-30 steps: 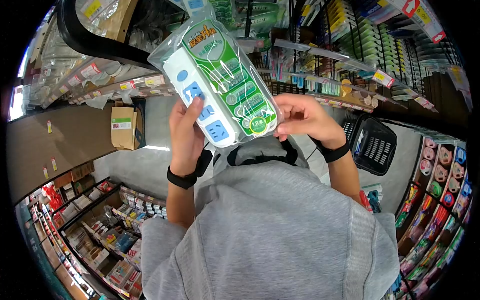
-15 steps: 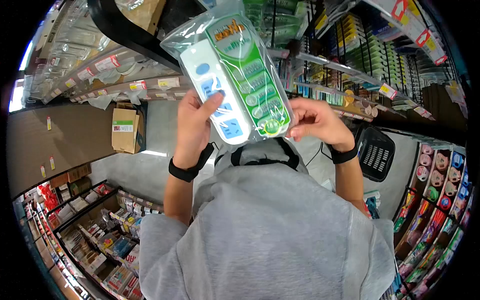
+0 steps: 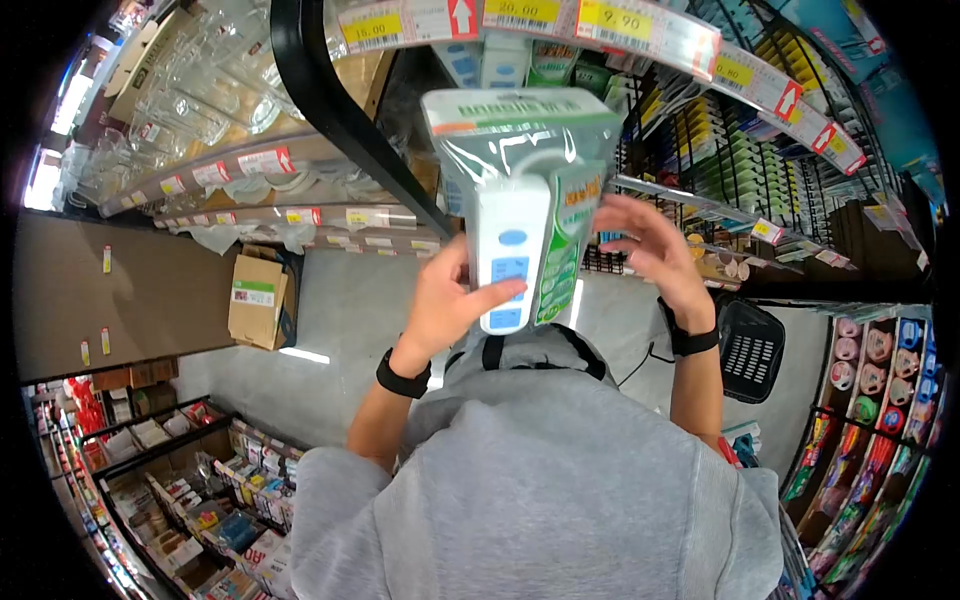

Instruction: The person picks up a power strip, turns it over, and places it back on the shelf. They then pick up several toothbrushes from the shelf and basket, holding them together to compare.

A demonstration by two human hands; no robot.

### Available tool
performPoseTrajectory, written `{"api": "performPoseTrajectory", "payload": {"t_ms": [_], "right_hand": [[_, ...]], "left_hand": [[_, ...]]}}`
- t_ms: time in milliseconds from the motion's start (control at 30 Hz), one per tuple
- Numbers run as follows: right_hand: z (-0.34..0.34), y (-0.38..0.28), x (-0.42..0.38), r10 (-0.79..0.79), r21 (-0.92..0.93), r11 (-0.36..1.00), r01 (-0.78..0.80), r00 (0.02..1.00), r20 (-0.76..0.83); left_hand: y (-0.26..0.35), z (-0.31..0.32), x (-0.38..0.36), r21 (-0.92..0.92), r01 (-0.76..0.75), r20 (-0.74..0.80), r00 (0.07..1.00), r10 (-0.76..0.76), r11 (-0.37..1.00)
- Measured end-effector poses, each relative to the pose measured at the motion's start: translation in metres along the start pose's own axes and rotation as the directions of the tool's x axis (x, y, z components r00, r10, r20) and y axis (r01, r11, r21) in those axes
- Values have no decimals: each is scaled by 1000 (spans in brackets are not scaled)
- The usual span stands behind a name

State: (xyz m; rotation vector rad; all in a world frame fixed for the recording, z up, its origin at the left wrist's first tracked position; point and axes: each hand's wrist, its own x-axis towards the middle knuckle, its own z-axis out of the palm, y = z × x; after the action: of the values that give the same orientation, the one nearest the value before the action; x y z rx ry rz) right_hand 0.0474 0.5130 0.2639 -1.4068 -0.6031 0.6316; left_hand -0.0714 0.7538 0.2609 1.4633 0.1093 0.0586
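Note:
A white power strip [image 3: 511, 212] with blue sockets, sealed in a clear plastic bag, stands nearly upright in front of me. Its bag has a printed white and green header at the top, and a green card [image 3: 566, 240] shows beside the strip. My left hand [image 3: 445, 302] grips the package low on its left side, thumb laid across the front over the sockets. At the package's right edge, my right hand [image 3: 660, 262] is open with its fingers loosely curved and apart. The fingertips come right up to the plastic.
Price tags line a shelf edge [image 3: 560, 25] just beyond the package, where similar strips hang. Glass mugs [image 3: 215, 95] stand on the left shelf beside a black post [image 3: 335, 110]. A black basket [image 3: 752, 350] and a cardboard box [image 3: 262, 297] are on the floor.
The package has tipped from a slant to nearly upright, bringing its header into view. My right hand has released its lower corner and moved up with fingers opened. The shelf tags now appear closer.

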Motion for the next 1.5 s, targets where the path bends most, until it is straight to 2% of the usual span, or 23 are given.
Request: {"api": "performPoseTrajectory", "payload": {"t_ms": [67,133,200,233,267,333,433,567,667,800,833,967,1100,1233,1333,1433,1500], "right_hand": [[-1,-10,11,-94,127,986,105,992,-89],[3,-23,20,-76,221,969,111,984,-162],[5,-25,29,-52,266,958,110,975,-218],[12,-31,36,-83,313,940,139,979,-184],[20,-34,42,-90,318,934,163,969,-232],[26,-31,51,-100,203,967,153,964,-247],[45,-37,58,-126,244,950,196,954,-274],[56,-40,68,-109,228,957,177,953,-283],[64,-47,77,-105,175,970,166,944,-313],[71,-52,95,-76,186,972,143,942,-328],[72,-54,99,-57,212,968,135,940,-336],[71,-50,120,-108,131,976,174,911,-399],[78,-57,138,-196,58,969,241,890,-412],[73,-58,152,-249,92,949,302,894,-372],[74,-64,157,-303,93,931,354,887,-349],[74,-62,165,-317,99,919,382,865,-390],[72,-64,167,-304,82,928,363,867,-395]], "left_hand": [[-1,-3,-2,128,-32,46,999,27,991],[-9,-2,-2,191,-118,79,991,105,974],[-15,0,0,202,-116,88,991,100,973],[-17,0,2,205,-120,89,991,104,971],[-20,-1,4,210,-124,87,990,108,970],[-28,-4,7,196,-99,73,994,86,976],[-34,-10,12,152,-72,61,996,64,986],[-31,-24,26,185,-273,-11,960,279,944],[6,-20,43,-84,-404,-189,904,383,911],[32,-26,78,-268,-273,-156,959,238,924],[32,-25,89,-339,-267,-157,962,225,902],[36,-30,115,-498,-254,-149,967,206,829],[43,-34,129,-523,-401,-240,916,322,752],[59,-32,130,-521,-489,-296,872,389,700],[63,-29,131,-490,-555,-366,831,419,673],[58,-26,136,-475,-604,-457,791,407,640],[53,-24,141,-447,-642,-517,754,406,623]]}}
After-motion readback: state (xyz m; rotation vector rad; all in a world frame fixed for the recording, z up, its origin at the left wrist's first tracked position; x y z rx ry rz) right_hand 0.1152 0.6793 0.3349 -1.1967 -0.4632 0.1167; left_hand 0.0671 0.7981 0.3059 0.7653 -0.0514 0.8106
